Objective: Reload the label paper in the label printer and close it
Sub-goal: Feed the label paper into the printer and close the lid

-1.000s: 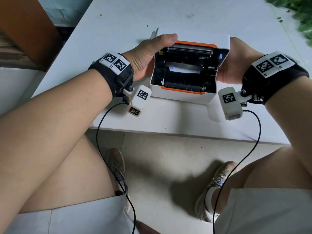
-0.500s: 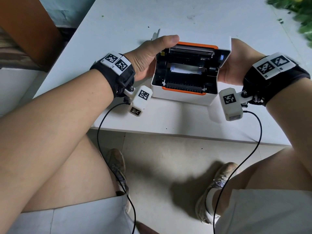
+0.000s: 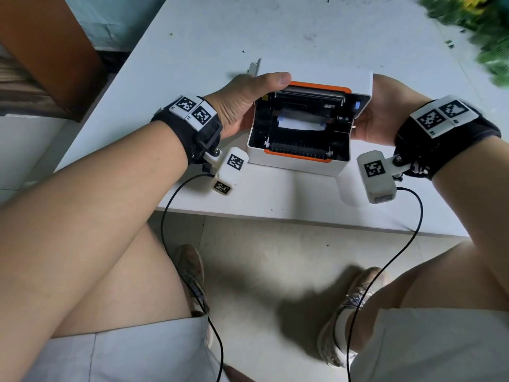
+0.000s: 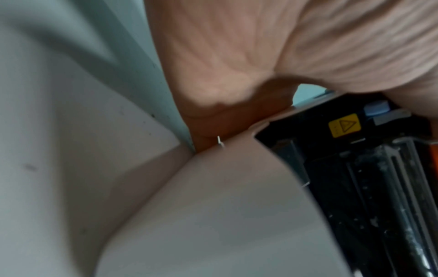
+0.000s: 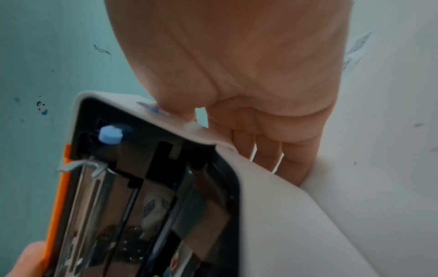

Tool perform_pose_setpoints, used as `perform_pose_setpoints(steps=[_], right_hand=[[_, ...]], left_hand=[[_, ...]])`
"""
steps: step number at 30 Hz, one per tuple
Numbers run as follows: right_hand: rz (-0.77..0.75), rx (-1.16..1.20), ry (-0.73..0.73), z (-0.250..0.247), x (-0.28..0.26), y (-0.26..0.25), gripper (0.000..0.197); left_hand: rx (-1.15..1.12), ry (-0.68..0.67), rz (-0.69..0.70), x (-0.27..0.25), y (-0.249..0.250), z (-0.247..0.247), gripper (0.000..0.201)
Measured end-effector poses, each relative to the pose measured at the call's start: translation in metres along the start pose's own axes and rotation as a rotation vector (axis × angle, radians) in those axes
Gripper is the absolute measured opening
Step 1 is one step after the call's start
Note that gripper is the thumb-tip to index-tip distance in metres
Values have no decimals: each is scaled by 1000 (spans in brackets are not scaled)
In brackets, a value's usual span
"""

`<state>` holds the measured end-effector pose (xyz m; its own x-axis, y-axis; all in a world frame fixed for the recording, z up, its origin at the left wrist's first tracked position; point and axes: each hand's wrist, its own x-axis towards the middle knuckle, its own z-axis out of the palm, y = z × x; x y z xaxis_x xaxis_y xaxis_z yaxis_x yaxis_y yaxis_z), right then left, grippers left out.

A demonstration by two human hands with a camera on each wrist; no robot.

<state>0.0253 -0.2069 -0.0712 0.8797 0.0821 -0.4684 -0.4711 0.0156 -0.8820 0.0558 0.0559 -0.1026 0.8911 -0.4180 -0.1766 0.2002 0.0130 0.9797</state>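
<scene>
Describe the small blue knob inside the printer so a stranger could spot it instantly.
Start at the white label printer on the table, held open between the left hand and the right hand. Look inside its raised lid, at the corner nearest the right hand. The blue knob is the only blue part among black and orange.

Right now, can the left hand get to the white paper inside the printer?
Probably yes. The lid is up, so nothing covers the label paper. But the left hand grips the printer, so it must let go first.
</scene>
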Motion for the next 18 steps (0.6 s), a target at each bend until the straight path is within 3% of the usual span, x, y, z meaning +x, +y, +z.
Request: perform_pose_setpoints(steps=[10, 14, 18], right_hand=[[6, 25, -3, 2, -1, 2, 50], [1, 47, -2, -1, 4, 3, 59], [-9, 70, -27, 1, 3, 4, 44]], left_hand=[[-14, -8, 1, -1, 0, 0, 101], [9, -2, 14, -3, 2, 2, 103], [-26, -22, 14, -9, 5, 5, 93]])
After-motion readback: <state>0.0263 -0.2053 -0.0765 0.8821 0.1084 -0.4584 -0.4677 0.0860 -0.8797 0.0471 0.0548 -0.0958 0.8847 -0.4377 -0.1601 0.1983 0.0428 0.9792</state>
